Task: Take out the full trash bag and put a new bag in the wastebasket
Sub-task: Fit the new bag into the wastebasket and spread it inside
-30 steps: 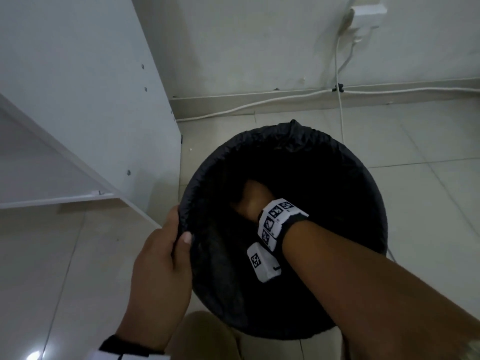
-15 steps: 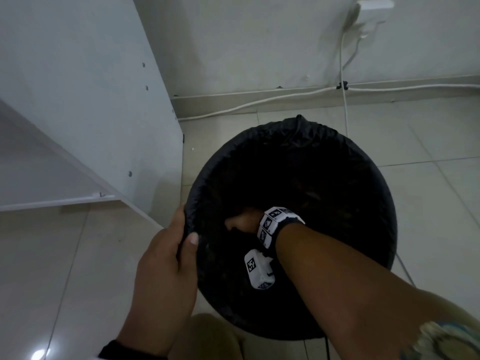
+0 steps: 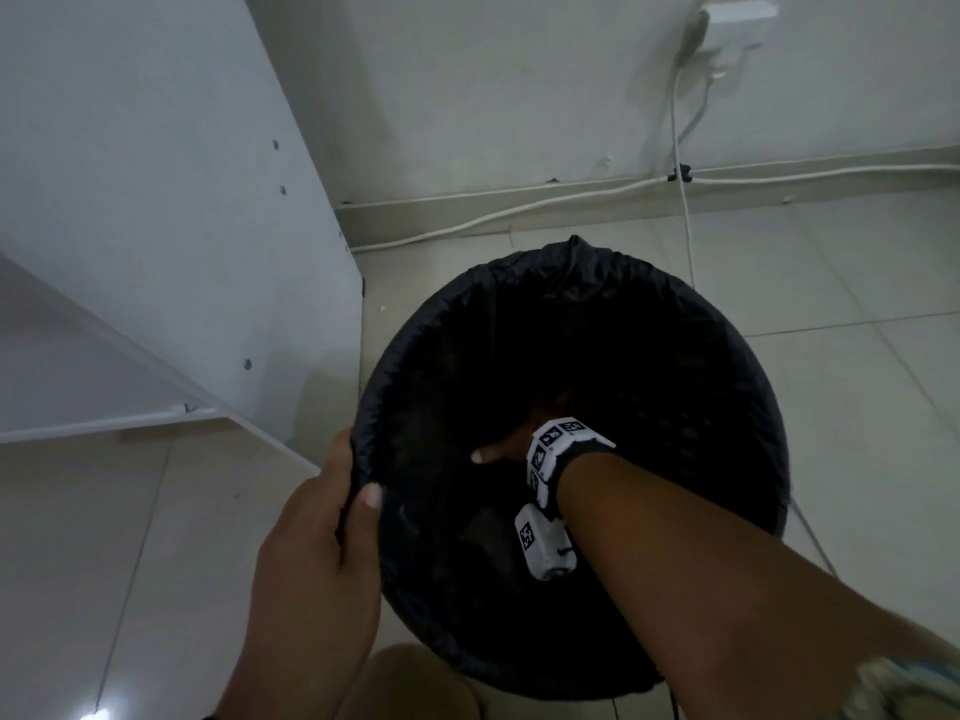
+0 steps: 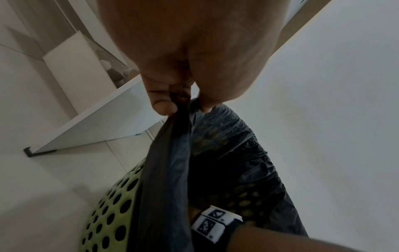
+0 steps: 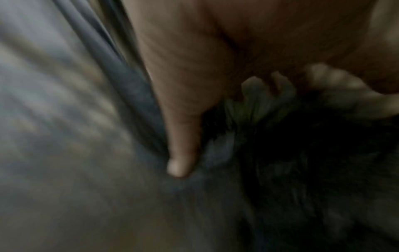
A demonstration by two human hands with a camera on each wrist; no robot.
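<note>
A black trash bag (image 3: 597, 330) lines the round green perforated wastebasket (image 4: 108, 213), its edge folded over the rim. My left hand (image 3: 358, 485) pinches the bag's edge at the left rim between thumb and fingers; the left wrist view shows the pinch (image 4: 183, 105) on the black plastic (image 4: 168, 170). My right hand (image 3: 514, 444) is down inside the bag with its thumb stuck out to the left. The blurred right wrist view has the straight thumb (image 5: 181, 153) against crumpled bag folds (image 5: 259, 98). The other right fingers are hidden in the dark.
A white cabinet panel (image 3: 182, 200) stands close on the basket's left. Behind it is the wall with a white cable (image 3: 519, 210) along the baseboard and a socket (image 3: 737, 18) above. Pale floor tiles (image 3: 857, 304) stretch to the right. My knee (image 3: 415, 683) is at the bottom.
My right hand has shifted inside the bag and its thumb now sticks out to the left. The left hand keeps its pinch on the rim.
</note>
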